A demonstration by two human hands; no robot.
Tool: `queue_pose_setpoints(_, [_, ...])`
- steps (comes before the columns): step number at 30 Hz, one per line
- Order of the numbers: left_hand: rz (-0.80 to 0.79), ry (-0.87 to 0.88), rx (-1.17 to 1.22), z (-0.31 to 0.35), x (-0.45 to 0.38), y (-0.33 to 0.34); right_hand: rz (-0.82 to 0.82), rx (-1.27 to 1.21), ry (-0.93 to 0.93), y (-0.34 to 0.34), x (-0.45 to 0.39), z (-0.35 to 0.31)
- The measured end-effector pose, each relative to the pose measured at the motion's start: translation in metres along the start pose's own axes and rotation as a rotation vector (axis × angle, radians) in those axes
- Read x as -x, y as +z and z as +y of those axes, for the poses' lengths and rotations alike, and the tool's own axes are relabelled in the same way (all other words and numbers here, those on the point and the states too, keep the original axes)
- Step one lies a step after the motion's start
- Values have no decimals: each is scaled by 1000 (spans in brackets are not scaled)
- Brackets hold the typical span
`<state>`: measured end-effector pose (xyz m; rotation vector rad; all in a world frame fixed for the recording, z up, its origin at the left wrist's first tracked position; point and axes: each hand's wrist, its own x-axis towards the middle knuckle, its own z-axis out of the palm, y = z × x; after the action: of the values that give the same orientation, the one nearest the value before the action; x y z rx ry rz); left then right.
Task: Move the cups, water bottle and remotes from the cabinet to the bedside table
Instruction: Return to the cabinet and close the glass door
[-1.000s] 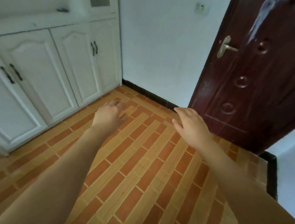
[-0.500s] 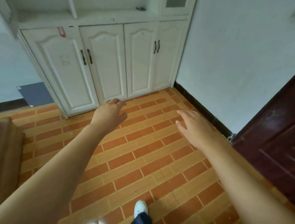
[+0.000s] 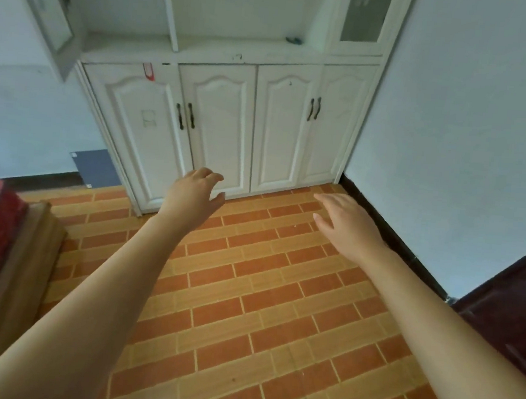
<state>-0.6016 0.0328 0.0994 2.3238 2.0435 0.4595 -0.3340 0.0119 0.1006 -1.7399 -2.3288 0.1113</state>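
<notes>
The white cabinet (image 3: 217,123) stands straight ahead, its lower doors closed and an open shelf above them. One small dark object (image 3: 294,40) lies on the right part of that shelf; I cannot tell what it is. No cups, bottle or remotes show on the shelf. My left hand (image 3: 194,194) is stretched forward in front of the lower doors, fingers loosely curled and holding nothing. My right hand (image 3: 344,224) reaches forward over the floor with fingers spread, also holding nothing.
An upper cabinet door (image 3: 49,15) hangs open at the top left. A red bed corner with a wooden frame (image 3: 6,242) is at the left. A dark door (image 3: 504,319) is at the right. Brick-pattern tile floor (image 3: 248,292) lies between me and the cabinet.
My view has swung left from the dark door to face the cabinet. Both hands stay stretched out in front, holding nothing.
</notes>
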Motion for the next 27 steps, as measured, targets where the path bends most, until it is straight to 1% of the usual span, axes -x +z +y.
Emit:
queue_pose_setpoints(5, [44,-92,-29,-7,0,-10,1,-28,-79,0,-27,0])
queue_pose_setpoints(13, [97,-283,-75,-7,17,-21,-49,-83,-261,-7,-57,-10])
queue_pose_setpoints(22, [153,-408,-109,-4,25,-32,-23,-143,-408,-10,-90,-25])
queue_pose_setpoints(27, [166,-439,-104,-17,19,-26,-29,-151,-457,1,-109,-33])
